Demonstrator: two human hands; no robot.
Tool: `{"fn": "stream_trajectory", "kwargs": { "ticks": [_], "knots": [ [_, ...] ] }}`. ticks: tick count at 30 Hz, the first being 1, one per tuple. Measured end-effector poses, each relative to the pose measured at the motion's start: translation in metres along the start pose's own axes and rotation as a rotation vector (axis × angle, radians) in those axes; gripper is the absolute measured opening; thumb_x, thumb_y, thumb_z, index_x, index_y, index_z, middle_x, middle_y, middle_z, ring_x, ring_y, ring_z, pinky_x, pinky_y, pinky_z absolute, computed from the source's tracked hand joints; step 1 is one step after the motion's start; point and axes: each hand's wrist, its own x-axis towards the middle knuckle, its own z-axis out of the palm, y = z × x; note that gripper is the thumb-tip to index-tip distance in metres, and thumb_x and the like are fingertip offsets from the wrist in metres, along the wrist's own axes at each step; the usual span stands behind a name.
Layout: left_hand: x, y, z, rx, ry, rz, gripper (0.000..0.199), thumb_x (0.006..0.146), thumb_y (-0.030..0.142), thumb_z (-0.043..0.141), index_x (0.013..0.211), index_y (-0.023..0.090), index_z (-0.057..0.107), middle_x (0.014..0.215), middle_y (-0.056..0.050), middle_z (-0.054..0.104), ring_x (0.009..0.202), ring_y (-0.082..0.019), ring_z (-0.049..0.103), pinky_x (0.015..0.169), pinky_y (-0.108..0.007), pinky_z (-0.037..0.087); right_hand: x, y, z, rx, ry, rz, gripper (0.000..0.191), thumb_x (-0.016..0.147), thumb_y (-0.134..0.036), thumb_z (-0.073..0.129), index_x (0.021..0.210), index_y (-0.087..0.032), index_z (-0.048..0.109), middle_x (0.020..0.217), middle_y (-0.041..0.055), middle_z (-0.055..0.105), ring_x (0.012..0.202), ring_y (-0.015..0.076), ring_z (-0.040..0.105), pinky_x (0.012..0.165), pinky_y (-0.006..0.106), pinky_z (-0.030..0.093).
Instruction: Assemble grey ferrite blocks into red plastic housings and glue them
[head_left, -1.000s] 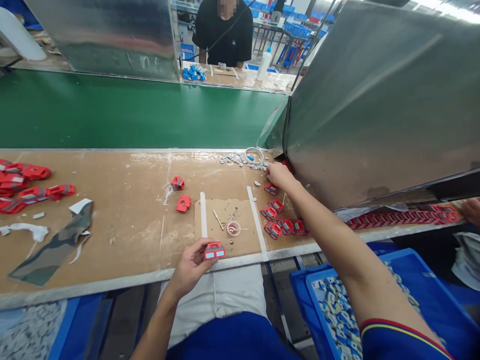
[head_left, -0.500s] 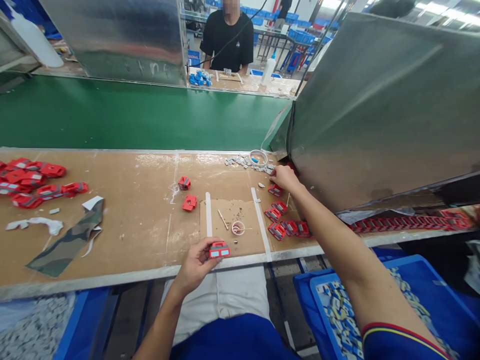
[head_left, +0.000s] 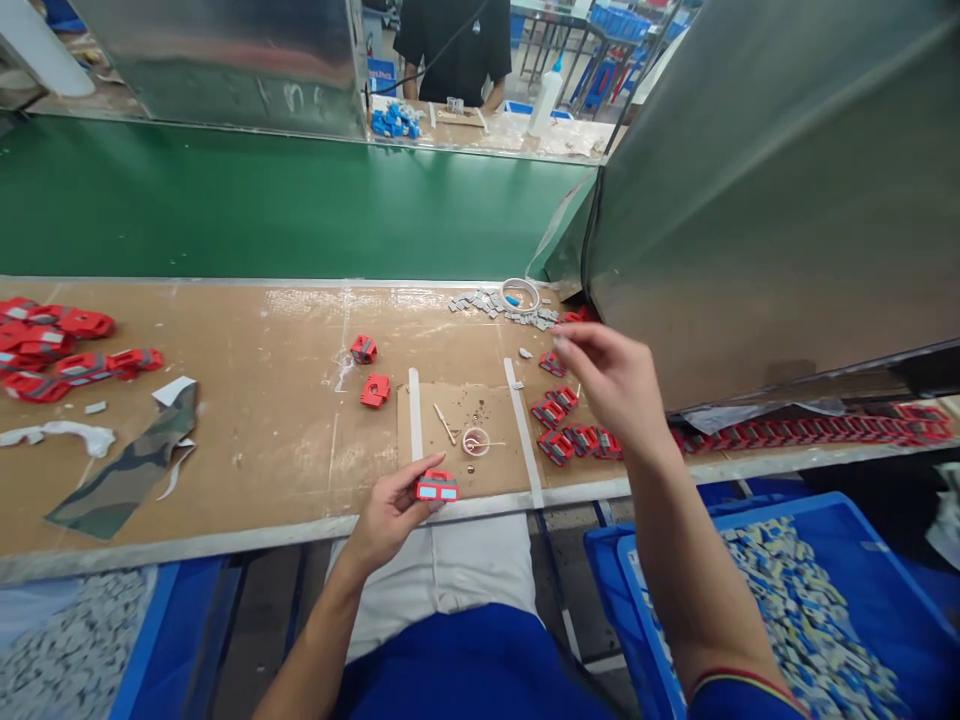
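My left hand (head_left: 390, 510) grips a small red toy vehicle part (head_left: 437, 487) with grey trim and two pale windows, at the table's front edge. Raised over the right side, my right hand (head_left: 611, 375) has thumb and forefinger pinched together; whatever is between them is too small to make out. Small grey flat pieces (head_left: 476, 300) lie scattered beyond it, around a white tape ring (head_left: 520, 295). Below the right hand are several red parts (head_left: 556, 447). On a cardboard mat (head_left: 502, 475) sits a small cup (head_left: 475, 442) with a thin stick in it.
More red parts (head_left: 56, 345) are heaped at the far left, near a camouflage strip (head_left: 124, 470). A metal panel (head_left: 765, 230) walls off the right side. Blue bins of small pieces flank me below the table. A person (head_left: 457, 50) sits across the green belt (head_left: 285, 210).
My right hand has lifted away from the grey pieces and come back toward me, fingers pinched. The left hand still holds the red part in about the same place. The view has tilted down slightly.
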Motion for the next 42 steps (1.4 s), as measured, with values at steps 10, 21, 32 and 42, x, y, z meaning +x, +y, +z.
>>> {"fn": "stream_trajectory", "kwargs": {
  "ticks": [10, 21, 32, 42],
  "knots": [
    [0.000, 0.006, -0.004, 0.015, -0.136, 0.053, 0.057, 0.091, 0.041, 0.081, 0.142, 0.018, 0.067, 0.107, -0.012, 0.082, 0.092, -0.022, 0.078, 0.084, -0.031, 0.062, -0.138, -0.022, 0.065, 0.772, -0.385, 0.231, 0.021, 0.096, -0.042, 0.075, 0.110, -0.029, 0.081, 0.096, 0.0043, 0.067, 0.083, 0.0161, 0.067, 0.073, 0.028, 0.057],
    [0.001, 0.004, 0.002, 0.054, -0.095, 0.092, 0.041, 0.087, 0.045, 0.083, 0.116, 0.016, 0.080, 0.107, -0.014, 0.082, 0.094, -0.025, 0.077, 0.083, -0.032, 0.061, -0.128, -0.028, 0.075, 0.657, -0.373, 0.192, 0.019, 0.094, -0.043, 0.076, 0.097, -0.026, 0.084, 0.094, 0.0068, 0.076, 0.086, 0.0198, 0.071, 0.074, 0.031, 0.057],
    [0.002, 0.012, 0.001, 0.223, -0.144, 0.160, 0.027, 0.092, 0.035, 0.078, 0.112, 0.017, 0.082, 0.104, -0.012, 0.083, 0.089, -0.023, 0.077, 0.082, -0.031, 0.059, -0.125, -0.029, 0.071, 0.462, -0.492, 0.156, 0.016, 0.096, -0.027, 0.071, 0.081, -0.022, 0.072, 0.081, 0.0023, 0.074, 0.076, 0.0184, 0.068, 0.071, 0.028, 0.051],
    [-0.002, 0.013, 0.008, 0.399, -0.102, 0.249, 0.018, 0.097, 0.031, 0.071, 0.108, 0.017, 0.077, 0.097, -0.010, 0.080, 0.085, -0.022, 0.073, 0.081, -0.030, 0.057, -0.147, -0.044, 0.075, 0.252, -0.359, -0.007, 0.019, 0.104, -0.022, 0.057, 0.093, -0.026, 0.072, 0.082, 0.0039, 0.064, 0.072, 0.0189, 0.063, 0.066, 0.030, 0.048]
  ]
}}
